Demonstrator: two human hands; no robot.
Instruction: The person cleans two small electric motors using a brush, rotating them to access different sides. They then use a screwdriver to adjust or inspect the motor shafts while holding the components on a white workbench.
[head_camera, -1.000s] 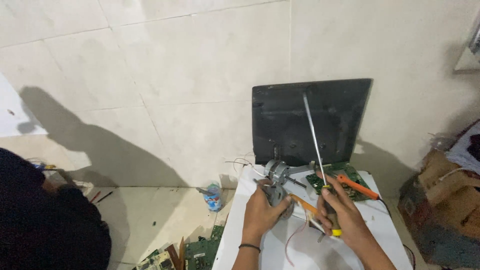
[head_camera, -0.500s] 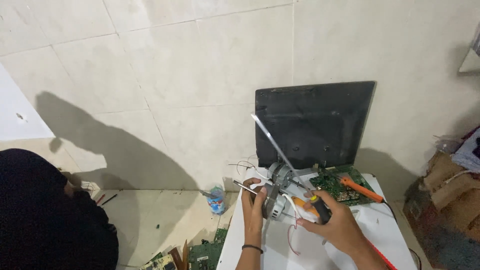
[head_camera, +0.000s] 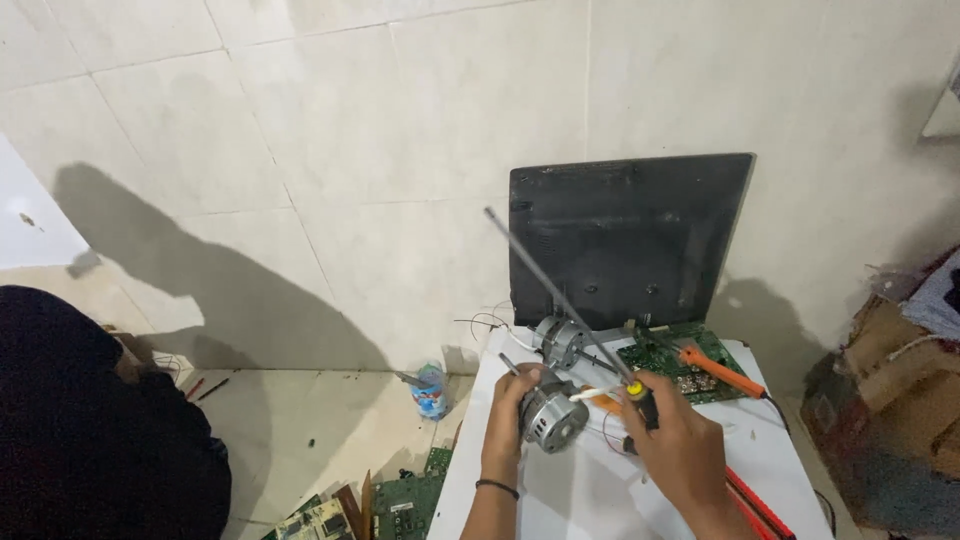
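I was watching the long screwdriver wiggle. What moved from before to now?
The right hand swung the long screwdriver: its shaft stood nearly upright, now it leans up and left. The left hand keeps its hold on the small motor. The dark panel and green circuit board stayed put.

Grey motor (head_camera: 552, 412), green circuit board (head_camera: 682, 362), orange soldering iron (head_camera: 722, 370) — white table (head_camera: 600, 490).
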